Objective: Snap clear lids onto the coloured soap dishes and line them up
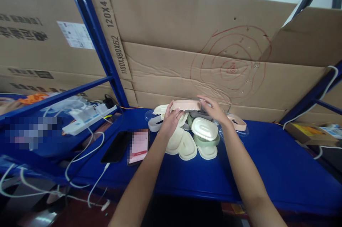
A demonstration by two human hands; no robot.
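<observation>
Flattened cardboard sheets (173, 42) wall off the back of a blue rack shelf (280, 163). Red pen rings (235, 63) are scrawled on the sheet at upper right of centre. A blue steel upright (93, 31) slants down from the top left.

At the middle of the frame, the left hand (171, 118) and the right hand (215, 111) hold a pink oval container (186, 105) between them, just above the shelf. The left fingers are curled on its left end and the right fingers are closed on its right end. It is seen side-on, so what is inside cannot be told.

Directly below it lies a loose pile of oval pieces (204, 129), cream and pale green. They overlap one another, and most lie domed side up. A second pink piece (237, 122) rests at the pile's right edge, just beside the right wrist.

Left of the pile, a black phone (116, 147) and a lit phone (139, 146) with a pinkish screen lie side by side on the shelf, close to the left forearm. Further left, a white power strip (85, 120) holds several plugs, and white cables (80, 156) trail from it over the shelf's front edge. A small cardboard box (307, 132) sits at the far right, well apart from the hands.
</observation>
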